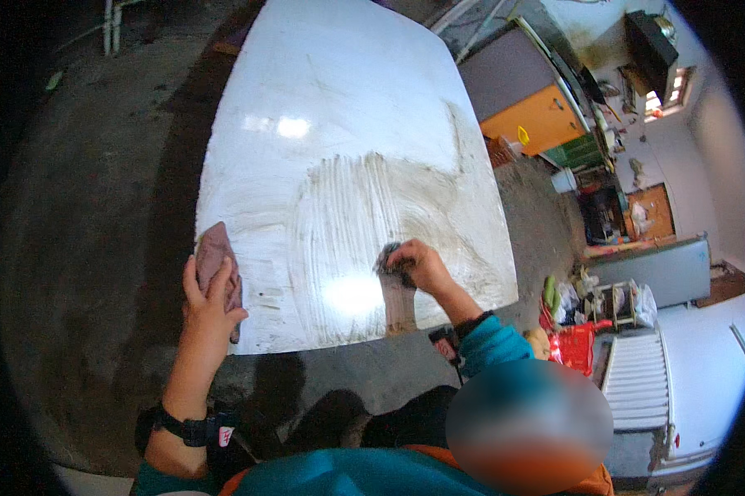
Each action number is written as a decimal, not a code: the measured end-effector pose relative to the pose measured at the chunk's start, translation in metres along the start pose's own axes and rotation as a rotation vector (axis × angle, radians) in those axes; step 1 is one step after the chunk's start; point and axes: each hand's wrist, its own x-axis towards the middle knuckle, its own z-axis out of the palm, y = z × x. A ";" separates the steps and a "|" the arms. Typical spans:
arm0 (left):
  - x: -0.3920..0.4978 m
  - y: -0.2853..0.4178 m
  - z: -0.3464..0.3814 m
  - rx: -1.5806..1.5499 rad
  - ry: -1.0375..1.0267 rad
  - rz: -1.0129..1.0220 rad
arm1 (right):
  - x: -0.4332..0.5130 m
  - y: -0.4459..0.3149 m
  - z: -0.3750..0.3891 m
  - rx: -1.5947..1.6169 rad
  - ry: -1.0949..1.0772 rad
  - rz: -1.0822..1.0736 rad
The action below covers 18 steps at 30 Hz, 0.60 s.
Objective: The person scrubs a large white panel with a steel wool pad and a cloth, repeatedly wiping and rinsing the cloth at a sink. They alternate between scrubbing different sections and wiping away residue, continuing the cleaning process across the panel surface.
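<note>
A large, glossy white board (347, 80) lies before me, its near half smeared with grey-brown dirt and streaky wipe marks. My right hand (419, 263) grips a dark scouring pad (394, 263), possibly steel wool, against the smeared surface right of the middle. At the board's left edge, my left hand (208, 304) lies over a folded mauve-brown cloth (214, 254). Its fingers are spread along the cloth and its thumb is near the board's front left corner. Whether those fingers reach under the board is hidden.
Concrete floor (93, 204) surrounds the board. To the right stand an orange-fronted cabinet (533, 127), a white bucket (563, 180), a small rack (617, 301) with bags, a red bag (574, 350) and a white appliance (707, 372). A range hood (648, 56) hangs at the upper right.
</note>
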 end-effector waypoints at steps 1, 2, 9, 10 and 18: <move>0.000 0.000 0.001 0.008 -0.011 -0.018 | -0.023 -0.005 0.002 -0.027 0.006 -0.028; 0.001 -0.001 0.000 -0.052 -0.011 -0.013 | -0.042 -0.010 0.004 -0.024 -0.044 0.043; 0.000 0.004 -0.004 -0.007 -0.035 -0.026 | -0.108 -0.024 0.009 0.033 0.009 0.096; 0.001 0.006 -0.005 -0.022 -0.036 -0.033 | -0.099 -0.018 0.006 0.064 -0.053 0.127; 0.001 0.017 -0.011 -0.003 -0.078 -0.068 | 0.054 0.034 -0.015 0.068 0.059 0.031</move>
